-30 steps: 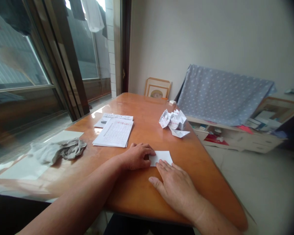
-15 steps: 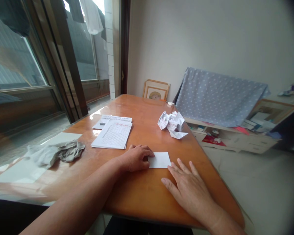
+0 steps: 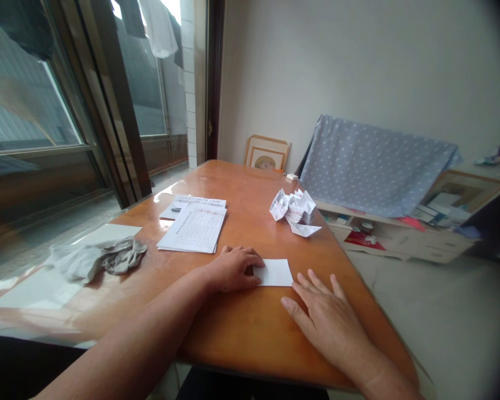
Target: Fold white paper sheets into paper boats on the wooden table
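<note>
left hand (image 3: 233, 269) half-curled, fingertips pressed folded paper (image 3: 277, 272) onto table (image 3: 250, 189) | right hand (image 3: 325, 316) lay spread, empty, just beside it | judged: steady pin mattered; edges squared before creasing

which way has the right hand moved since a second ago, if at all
Yes. The right hand slid right, toward the right edge of the table; its fingertips were on the white paper's near edge and now lie on bare wood beside its corner.

White paper (image 3: 277, 272), orange-brown table (image 3: 250, 191), blue cloth (image 3: 375, 166) (white dots, seemingly).
</note>
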The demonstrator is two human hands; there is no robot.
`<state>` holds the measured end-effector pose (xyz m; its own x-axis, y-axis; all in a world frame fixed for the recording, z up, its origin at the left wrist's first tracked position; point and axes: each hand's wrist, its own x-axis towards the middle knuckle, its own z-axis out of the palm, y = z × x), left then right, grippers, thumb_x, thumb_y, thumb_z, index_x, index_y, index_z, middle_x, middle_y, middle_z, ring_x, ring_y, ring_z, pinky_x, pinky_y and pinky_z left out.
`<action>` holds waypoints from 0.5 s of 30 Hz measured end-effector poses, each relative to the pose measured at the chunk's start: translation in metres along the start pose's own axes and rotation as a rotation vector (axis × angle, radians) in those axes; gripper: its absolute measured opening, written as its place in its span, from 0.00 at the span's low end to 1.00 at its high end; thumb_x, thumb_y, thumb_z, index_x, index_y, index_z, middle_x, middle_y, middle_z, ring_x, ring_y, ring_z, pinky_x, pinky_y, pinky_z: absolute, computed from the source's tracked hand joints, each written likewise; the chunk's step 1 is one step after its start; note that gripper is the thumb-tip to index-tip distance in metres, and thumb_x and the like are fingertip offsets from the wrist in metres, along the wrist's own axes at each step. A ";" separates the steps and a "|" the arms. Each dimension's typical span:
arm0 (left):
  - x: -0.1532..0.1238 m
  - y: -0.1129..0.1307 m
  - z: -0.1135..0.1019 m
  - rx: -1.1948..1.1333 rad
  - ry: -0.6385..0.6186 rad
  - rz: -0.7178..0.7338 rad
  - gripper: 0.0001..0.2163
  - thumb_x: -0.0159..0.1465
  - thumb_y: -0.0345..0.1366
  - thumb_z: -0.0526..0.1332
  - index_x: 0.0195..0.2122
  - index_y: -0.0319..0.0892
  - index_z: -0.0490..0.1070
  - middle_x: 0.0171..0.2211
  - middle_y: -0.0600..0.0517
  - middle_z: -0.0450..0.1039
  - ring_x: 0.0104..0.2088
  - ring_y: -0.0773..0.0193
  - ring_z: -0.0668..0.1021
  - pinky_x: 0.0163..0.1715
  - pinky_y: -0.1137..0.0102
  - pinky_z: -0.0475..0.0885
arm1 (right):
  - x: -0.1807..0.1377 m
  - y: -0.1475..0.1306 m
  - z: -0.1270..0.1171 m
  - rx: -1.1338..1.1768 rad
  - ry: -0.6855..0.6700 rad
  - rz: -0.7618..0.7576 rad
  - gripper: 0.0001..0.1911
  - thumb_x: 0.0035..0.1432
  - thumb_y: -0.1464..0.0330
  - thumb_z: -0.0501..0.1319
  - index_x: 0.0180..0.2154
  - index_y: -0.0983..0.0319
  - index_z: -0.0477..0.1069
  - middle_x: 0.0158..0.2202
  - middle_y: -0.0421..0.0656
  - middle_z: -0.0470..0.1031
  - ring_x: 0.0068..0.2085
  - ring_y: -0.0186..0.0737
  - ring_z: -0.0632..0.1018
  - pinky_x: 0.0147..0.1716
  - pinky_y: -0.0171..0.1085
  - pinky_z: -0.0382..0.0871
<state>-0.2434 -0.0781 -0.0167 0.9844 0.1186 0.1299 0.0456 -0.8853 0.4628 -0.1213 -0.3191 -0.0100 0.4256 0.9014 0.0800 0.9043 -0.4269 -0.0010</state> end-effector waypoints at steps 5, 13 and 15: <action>0.001 0.000 0.001 -0.003 0.004 -0.005 0.16 0.60 0.45 0.64 0.49 0.52 0.75 0.51 0.51 0.74 0.50 0.52 0.74 0.49 0.60 0.60 | 0.016 -0.005 0.004 0.060 0.020 -0.010 0.29 0.71 0.60 0.44 0.63 0.69 0.65 0.67 0.54 0.62 0.68 0.51 0.63 0.67 0.52 0.54; 0.000 0.000 0.002 0.010 0.007 -0.005 0.16 0.59 0.44 0.65 0.50 0.53 0.74 0.51 0.53 0.74 0.50 0.53 0.74 0.48 0.61 0.60 | 0.052 -0.010 0.015 0.055 -0.065 -0.013 0.28 0.71 0.61 0.46 0.65 0.70 0.63 0.66 0.58 0.63 0.70 0.55 0.57 0.68 0.58 0.41; 0.000 0.000 0.002 0.012 0.006 -0.001 0.16 0.60 0.44 0.64 0.50 0.53 0.74 0.51 0.53 0.74 0.49 0.53 0.75 0.48 0.61 0.60 | 0.056 -0.015 0.012 0.036 -0.034 -0.026 0.25 0.70 0.63 0.49 0.62 0.68 0.67 0.66 0.57 0.64 0.69 0.56 0.58 0.67 0.57 0.43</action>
<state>-0.2429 -0.0783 -0.0183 0.9834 0.1218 0.1348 0.0484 -0.8907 0.4520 -0.1107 -0.2617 -0.0178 0.4023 0.9143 0.0462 0.9154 -0.4010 -0.0352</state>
